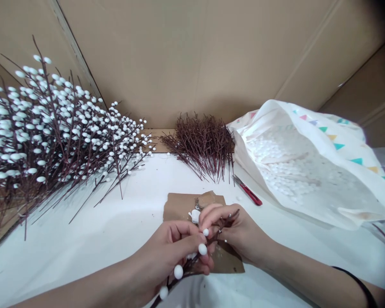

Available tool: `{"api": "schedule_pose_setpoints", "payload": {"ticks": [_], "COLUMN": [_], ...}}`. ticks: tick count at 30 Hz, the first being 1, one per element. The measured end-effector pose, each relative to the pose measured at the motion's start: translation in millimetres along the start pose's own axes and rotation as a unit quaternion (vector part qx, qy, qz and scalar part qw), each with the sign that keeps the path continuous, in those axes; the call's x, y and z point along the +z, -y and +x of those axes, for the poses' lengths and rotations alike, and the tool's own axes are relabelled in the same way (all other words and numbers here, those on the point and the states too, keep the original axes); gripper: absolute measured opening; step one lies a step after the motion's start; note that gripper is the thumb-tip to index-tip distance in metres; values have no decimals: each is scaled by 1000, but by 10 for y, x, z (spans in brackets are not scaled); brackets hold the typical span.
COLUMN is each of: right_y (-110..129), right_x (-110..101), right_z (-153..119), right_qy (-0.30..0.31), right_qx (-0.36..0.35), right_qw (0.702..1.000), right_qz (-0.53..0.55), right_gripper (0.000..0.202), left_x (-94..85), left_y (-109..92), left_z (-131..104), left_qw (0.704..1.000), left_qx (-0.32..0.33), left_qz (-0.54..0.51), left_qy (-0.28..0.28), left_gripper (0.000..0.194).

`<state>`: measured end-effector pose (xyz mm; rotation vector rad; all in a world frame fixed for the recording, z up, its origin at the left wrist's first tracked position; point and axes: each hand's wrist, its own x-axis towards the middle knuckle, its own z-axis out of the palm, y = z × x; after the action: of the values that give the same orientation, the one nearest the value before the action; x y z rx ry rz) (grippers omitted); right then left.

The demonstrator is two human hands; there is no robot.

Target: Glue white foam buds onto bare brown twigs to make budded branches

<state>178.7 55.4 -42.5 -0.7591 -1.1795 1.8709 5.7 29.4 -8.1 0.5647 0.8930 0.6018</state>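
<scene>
My left hand [179, 250] is closed around the stem of a brown artificial berry branch [188, 266], which slants up from the bottom edge to the right. Several white berries sit on its lower part. Beside the left thumb, my right hand [227, 226] has its fingers pinched at a small white berry [205, 232]; the exact contact is partly hidden. The branch's bare twig tips cross in front of the right palm. Under both hands lies a piece of brown cardboard [179, 207], with a white lump [195, 215] and dark smears on it.
A large pile of white-berried branches [67, 128] fills the left. Bare brown twigs [205, 145] are bunched at the back middle. Red-handled cutter [250, 194] lies beside an open white bag [311, 196] of loose white berries [285, 171]. Cardboard walls [186, 55] enclose the white tabletop [122, 222].
</scene>
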Motion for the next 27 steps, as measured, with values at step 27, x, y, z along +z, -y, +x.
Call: {"api": "schedule_pose_setpoints", "payload": {"ticks": [27], "right_y": [634], "right_x": [-1239], "right_z": [-470], "right_qy": [-267], "right_qx": [100], "right_qw": [432], "right_qz": [-856], "right_gripper": [18], "left_x": [27], "left_y": [-161], "left_z": [-46], "left_qw": [998], "left_qx": [15], "left_qz": [-15], "left_qy": [-53], "left_gripper": [7]}}
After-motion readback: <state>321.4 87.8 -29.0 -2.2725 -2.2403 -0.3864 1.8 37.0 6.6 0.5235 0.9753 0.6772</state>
